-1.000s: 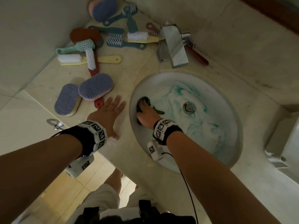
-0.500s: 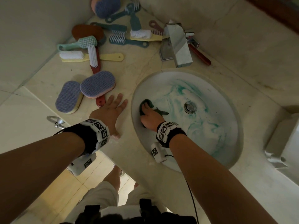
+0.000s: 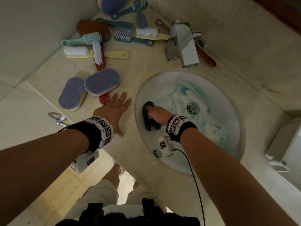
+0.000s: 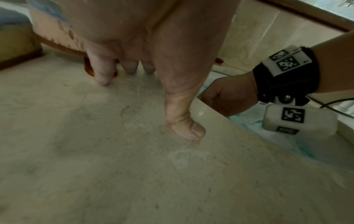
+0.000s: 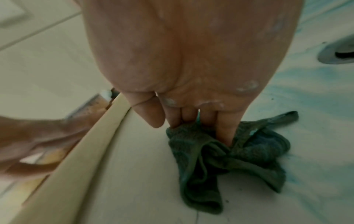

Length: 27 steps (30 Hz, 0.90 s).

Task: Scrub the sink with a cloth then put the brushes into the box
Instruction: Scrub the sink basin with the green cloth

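A round white sink (image 3: 228, 98) smeared with teal cleaner is set into the beige counter. My right hand (image 3: 157, 114) (image 5: 191, 115) presses a crumpled dark green cloth (image 3: 148, 119) (image 5: 220, 154) against the sink's left inner wall, fingers dug into its folds. My left hand (image 3: 114, 108) (image 4: 145, 84) lies flat on the counter just left of the rim, fingers spread. Several brushes (image 3: 101, 82) lie scattered on the counter beyond the left hand. No box shows.
A chrome faucet (image 3: 184, 43) stands behind the sink, with a red-handled brush (image 3: 206, 57) beside it. The drain (image 3: 192, 108) sits in the basin's middle. A white fixture (image 3: 285, 144) is at the right edge. A wall runs along the left.
My right hand has dragged the cloth down and toward me along the sink's left wall. The left hand stays planted on the counter.
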Available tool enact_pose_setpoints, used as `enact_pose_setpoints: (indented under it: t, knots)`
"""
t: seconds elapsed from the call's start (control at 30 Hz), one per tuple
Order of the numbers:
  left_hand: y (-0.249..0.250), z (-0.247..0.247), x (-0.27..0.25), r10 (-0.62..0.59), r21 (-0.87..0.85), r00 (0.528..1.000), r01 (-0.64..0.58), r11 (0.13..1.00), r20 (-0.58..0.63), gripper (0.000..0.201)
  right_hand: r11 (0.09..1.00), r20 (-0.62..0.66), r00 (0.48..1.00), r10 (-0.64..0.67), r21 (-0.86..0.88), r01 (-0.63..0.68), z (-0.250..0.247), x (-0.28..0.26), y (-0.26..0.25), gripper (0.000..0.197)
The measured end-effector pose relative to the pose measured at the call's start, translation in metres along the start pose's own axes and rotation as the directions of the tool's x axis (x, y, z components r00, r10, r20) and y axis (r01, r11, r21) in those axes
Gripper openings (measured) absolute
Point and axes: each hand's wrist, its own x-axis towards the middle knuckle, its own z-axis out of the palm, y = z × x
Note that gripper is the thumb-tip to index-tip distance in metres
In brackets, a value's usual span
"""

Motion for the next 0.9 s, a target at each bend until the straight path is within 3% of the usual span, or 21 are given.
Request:
enact_pose_setpoints:
  t: [0.27, 0.4, 0.57, 0.73, 0.9]
  knots:
    - [0.0, 0.0, -0.003, 0.001, 0.0, 1.0, -0.001, 1.0, 0.02, 0.138, 0.979, 0.108, 0.986, -0.124, 0.173, 0.105, 0.022, -0.032, 0.005, 0.053]
    - [0.001, -0.001, -0.002, 0.006, 0.003, 1.0, -0.006, 1.0, 0.017, 0.138, 0.982, 0.159, 0.971, -0.176, 0.103, 0.161, 0.037, -0.048, 0.027, 0.06]
    - [0.0, 0.0, -0.002, 0.004, -0.006, 1.0, -0.004, 1.0, 0.016, 0.138, 0.987, 0.163, 0.976, -0.145, -0.047, 0.155, 0.044, -0.046, 0.055, 0.062]
    - [-0.002, 0.001, -0.002, 0.002, -0.008, 1.0, -0.001, 1.0, 0.021, 0.139, 0.984, 0.184, 0.972, -0.148, -0.072, 0.164, 0.044, -0.046, 0.057, 0.064]
    - [-0.001, 0.0, -0.001, -0.003, -0.015, 1.0, 0.003, 1.0, 0.021, 0.14, 0.974, 0.203, 0.953, -0.225, 0.031, 0.224, 0.049, -0.054, 0.061, 0.066]
